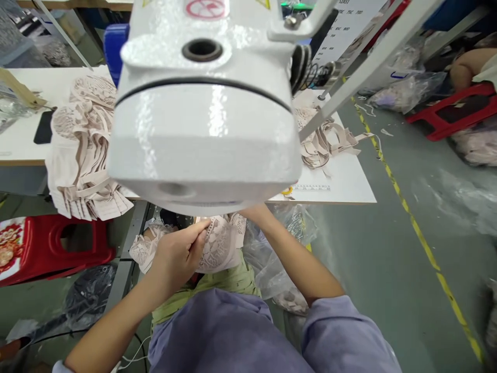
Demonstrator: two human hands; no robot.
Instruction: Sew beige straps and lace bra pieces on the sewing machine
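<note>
A white sewing machine head (205,140) fills the upper middle and hides the spot under it. Just below its front edge, my left hand (180,248) grips a pale pink lace bra (218,246) at its upper edge, thumb on top. The bra's lace cup hangs over my lap, and its far part runs under the machine. My right hand (250,211) is mostly covered by the machine head; only the wrist shows, close to the bra's right side, so its fingers are hidden. More pale lace (146,247) lies to the left of my left hand.
A stack of pale bra pieces (83,150) hangs over the table edge at left, near a black phone (43,127). Straps (322,142) and a ruler (310,187) lie on the right. A red stool (77,241) stands at left; clear plastic bags (279,248) hang by my right arm.
</note>
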